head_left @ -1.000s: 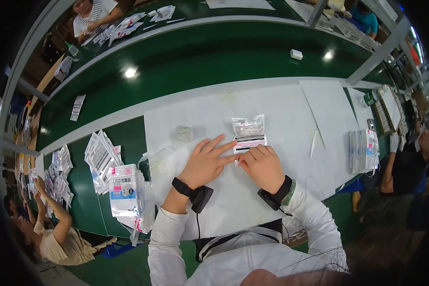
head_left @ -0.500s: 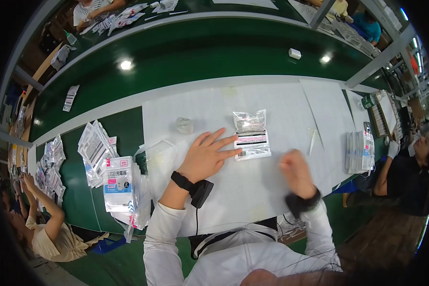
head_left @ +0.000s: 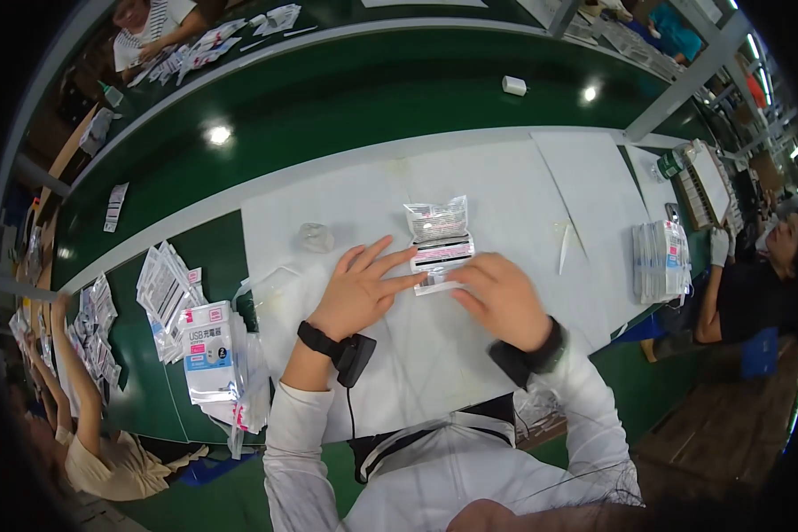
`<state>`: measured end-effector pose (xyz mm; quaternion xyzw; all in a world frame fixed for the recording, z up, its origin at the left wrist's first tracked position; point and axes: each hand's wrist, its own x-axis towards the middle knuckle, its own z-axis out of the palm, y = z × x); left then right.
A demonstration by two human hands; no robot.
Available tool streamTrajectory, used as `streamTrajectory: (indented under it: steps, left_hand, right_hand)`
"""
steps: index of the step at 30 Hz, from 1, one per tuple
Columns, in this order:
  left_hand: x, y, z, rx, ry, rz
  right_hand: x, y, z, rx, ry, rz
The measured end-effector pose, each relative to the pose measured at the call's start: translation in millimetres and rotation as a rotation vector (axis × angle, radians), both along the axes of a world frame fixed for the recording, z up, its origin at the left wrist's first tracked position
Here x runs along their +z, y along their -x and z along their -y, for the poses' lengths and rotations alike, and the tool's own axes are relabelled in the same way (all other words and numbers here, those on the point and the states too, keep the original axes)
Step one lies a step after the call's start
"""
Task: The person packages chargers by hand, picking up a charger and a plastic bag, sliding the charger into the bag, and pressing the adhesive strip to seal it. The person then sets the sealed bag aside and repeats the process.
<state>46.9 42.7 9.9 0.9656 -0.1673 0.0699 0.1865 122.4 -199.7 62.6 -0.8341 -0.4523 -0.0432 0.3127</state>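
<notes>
Left hand (head_left: pixel 353 299): grip spread, touching silver pouch (head_left: pixel 441 250) | right hand (head_left: pixel 510 303): grip parted, by pouch's lower edge, contact unclear

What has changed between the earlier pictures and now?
The right hand, off to the right of the packet half a second ago, has come back left over its lower right corner; whether it grips is unclear. The left hand stays spread at the packet's left edge; the packet and the left-hand stack stay put.
</notes>
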Motion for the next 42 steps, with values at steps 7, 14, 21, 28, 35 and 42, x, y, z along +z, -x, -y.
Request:
streamTrajectory:
  steps: [7, 14, 21, 28, 35, 42]
  left_hand:
    - [-2, -2, 1, -0.021, 0.029, 0.026]
    - [1, 9, -8, 0.001, 0.028, 0.019]
    - [-1, -2, -2, 0.004, 0.074, 0.037]
    - [-5, -1, 0, 0.018, 0.024, 0.071]
    - [6, -6, 5, 0.021, 0.047, 0.039]
    - [14, -12, 17, 0.142, 0.124, 0.01]
  right_hand:
    - [-35, 0, -8, 0.018, 0.109, -0.023]
    - [1, 62, 191, -0.607, 0.053, -0.547]
    - [44, 104, 234, -0.744, 0.498, 0.192]
    - [47, -9, 90, -0.282, 0.19, 0.133]
    - [-28, -77, 21, 0.162, 0.219, -0.149]
    - [-26, -72, 37, 0.141, 0.11, -0.321]
